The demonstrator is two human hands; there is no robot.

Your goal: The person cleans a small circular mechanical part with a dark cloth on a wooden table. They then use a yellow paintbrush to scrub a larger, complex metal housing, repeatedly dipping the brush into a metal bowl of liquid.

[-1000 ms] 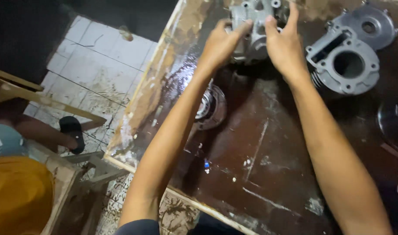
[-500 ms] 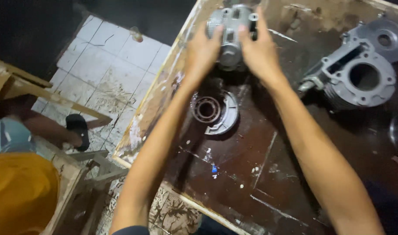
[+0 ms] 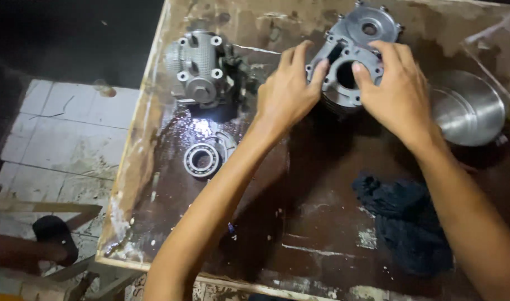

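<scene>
My left hand (image 3: 288, 95) and my right hand (image 3: 397, 92) both grip a grey metal engine cylinder block (image 3: 343, 78) with a round bore, one on each side of it, on the wet brown worktable (image 3: 299, 217). A grey finned cylinder head (image 3: 202, 67) stands free at the table's far left, with no hand on it. A round cover plate with a bearing (image 3: 204, 159) lies in front of it.
A round grey engine cover (image 3: 372, 25) lies behind the block. A steel bowl (image 3: 469, 108) sits at the right, a dark rag (image 3: 408, 220) at the near right. White floor tiles (image 3: 65, 139) and a black sandal (image 3: 54, 234) lie left of the table's edge.
Both hands let go of the finned cylinder head at the far left and moved right onto the cylinder block. The camera swung right, bringing the bowl and rag into view.
</scene>
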